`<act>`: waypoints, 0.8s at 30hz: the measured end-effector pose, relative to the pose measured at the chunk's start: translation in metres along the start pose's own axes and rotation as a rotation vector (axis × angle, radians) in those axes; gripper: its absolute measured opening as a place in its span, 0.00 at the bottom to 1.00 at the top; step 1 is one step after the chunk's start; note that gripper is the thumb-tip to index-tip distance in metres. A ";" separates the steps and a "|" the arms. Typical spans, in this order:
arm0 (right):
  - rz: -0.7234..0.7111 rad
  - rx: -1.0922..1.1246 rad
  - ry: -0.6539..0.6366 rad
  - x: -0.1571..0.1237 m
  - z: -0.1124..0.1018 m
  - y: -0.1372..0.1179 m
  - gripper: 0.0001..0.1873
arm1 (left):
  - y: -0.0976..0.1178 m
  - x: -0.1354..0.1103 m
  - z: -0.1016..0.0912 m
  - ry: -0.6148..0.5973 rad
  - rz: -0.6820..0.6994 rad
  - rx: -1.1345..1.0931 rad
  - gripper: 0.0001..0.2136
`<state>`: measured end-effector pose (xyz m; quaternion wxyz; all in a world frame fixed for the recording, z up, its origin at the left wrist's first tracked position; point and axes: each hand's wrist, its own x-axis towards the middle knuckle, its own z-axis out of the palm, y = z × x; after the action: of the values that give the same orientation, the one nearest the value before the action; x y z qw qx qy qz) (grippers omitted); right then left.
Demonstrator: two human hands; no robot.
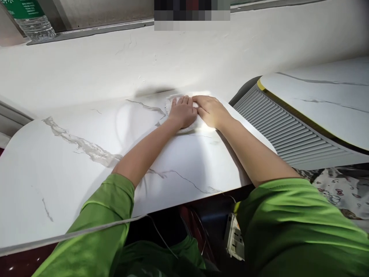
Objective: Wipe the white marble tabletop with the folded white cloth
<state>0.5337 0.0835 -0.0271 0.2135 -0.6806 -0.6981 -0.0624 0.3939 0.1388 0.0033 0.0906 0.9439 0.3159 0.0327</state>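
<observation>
A bunched white cloth [172,100] lies on the white marble-patterned tabletop [95,192], close to its far edge by the wall. My left hand [183,111] presses down over the cloth, fingers bent around it and pointing away from me. Beside it, touching it, my right hand [210,109] bears on the cloth's right side with bent fingers. Much of the cloth is hidden beneath both hands. Both arms, in green sleeves, reach forward across the table.
A second marble-patterned top [325,90] with a gold edge stands at right above a ribbed grey panel [276,123]. A water bottle [33,23] stands on the window ledge. A pale cable [106,227] crosses the near table edge; a power strip [235,238] is below.
</observation>
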 end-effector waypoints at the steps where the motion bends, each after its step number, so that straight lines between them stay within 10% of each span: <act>1: 0.002 0.001 0.001 0.008 0.004 0.001 0.25 | -0.006 0.005 -0.001 0.001 -0.006 0.003 0.28; 13: 0.001 -0.010 -0.018 0.019 0.010 -0.008 0.25 | -0.024 0.007 -0.001 0.030 -0.016 0.008 0.27; 24: -0.067 -0.004 -0.002 -0.055 -0.006 -0.077 0.29 | -0.005 -0.098 -0.005 -0.017 0.015 0.038 0.28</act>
<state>0.4591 0.0254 -0.0275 0.2093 -0.6574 -0.7205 -0.0699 0.3124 0.0849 0.0065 0.0750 0.9480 0.3088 0.0195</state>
